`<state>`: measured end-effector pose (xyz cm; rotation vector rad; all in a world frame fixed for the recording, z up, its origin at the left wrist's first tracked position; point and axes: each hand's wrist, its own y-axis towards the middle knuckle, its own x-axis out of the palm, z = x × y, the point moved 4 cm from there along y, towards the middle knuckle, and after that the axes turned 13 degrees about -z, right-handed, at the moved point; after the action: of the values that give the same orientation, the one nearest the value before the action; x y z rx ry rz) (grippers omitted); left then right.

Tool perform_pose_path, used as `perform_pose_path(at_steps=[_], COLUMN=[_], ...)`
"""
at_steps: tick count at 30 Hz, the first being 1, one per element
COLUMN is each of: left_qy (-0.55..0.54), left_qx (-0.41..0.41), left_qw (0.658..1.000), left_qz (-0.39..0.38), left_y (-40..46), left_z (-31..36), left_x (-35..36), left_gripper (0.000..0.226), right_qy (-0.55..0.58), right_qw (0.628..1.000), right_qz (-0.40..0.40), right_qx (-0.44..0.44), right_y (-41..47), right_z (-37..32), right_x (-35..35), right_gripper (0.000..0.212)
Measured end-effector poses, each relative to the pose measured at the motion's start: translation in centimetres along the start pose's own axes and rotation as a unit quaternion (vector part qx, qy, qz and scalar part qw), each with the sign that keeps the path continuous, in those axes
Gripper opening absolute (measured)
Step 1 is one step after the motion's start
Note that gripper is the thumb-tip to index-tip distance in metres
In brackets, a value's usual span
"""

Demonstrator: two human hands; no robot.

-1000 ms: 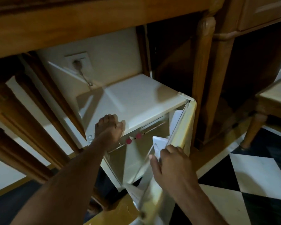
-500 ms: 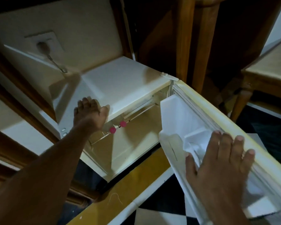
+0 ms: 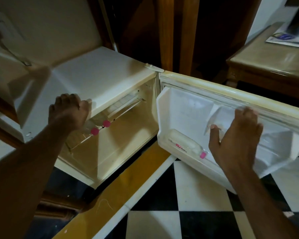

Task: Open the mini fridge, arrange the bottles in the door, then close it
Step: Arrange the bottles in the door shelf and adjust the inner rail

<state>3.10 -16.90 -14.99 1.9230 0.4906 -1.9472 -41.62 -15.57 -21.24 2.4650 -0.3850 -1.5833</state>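
The mini fridge (image 3: 100, 78) is a small cream box that sits on the floor under a wooden bench. Its door (image 3: 214, 87) is wide open and swings out to the right of the fridge. One bottle (image 3: 188, 145) with a pink cap lies on its side in the door's bottom shelf. Two more pink caps (image 3: 100, 127) show on a wire rack inside the fridge. The left hand (image 3: 67, 112) curls over the fridge's top front edge. The right hand (image 3: 235, 137) is spread flat against the inside of the door. The door is open wider than half a second ago, so the bottle in the door now shows.
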Motion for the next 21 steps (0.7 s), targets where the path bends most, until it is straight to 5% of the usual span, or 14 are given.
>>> perform_pose_path(at_steps=[3, 5, 7, 9, 12, 17, 21], left_qy=[0.029, 0.019, 0.01, -0.002, -0.003, -0.002, -0.007], left_qx=[0.019, 0.016, 0.005, 0.0, 0.008, 0.003, 0.019], left_qw=[0.999, 1.0, 1.0, 1.0, 1.0, 1.0, 1.0], left_qz=[-0.014, -0.011, 0.004, 0.002, -0.009, 0.009, 0.009], left_y=[-0.1, 0.1, 0.4, 0.6, 0.1, 0.3, 0.0], left_z=[0.1, -0.1, -0.3, -0.3, -0.3, 0.1, 0.1], left_x=[0.2, 0.3, 0.3, 0.4, 0.7, 0.2, 0.3], left_gripper=[0.075, 0.076, 0.058, 0.052, 0.075, 0.07, 0.081], right_qy=[0.055, 0.055, 0.033, 0.039, 0.113, 0.135, 0.29], right_qw=[0.992, 0.989, 0.985, 0.942, 0.871, 0.923, 0.942], right_qz=[0.063, -0.021, -0.161, -0.299, -0.399, -0.289, -0.131], right_qx=[-0.1, -0.137, -0.048, 0.151, 0.265, 0.217, 0.103], right_y=[-4.4, -5.6, -3.7, -1.4, 0.6, 2.2, 2.6], right_z=[-0.9, -1.0, 0.6, 3.7, 6.3, 5.7, 1.6], right_x=[2.5, 6.6, 11.4, 15.5, 18.9, 18.0, 15.9], right_gripper=[0.037, 0.024, 0.023, 0.039, 0.05, 0.022, 0.028])
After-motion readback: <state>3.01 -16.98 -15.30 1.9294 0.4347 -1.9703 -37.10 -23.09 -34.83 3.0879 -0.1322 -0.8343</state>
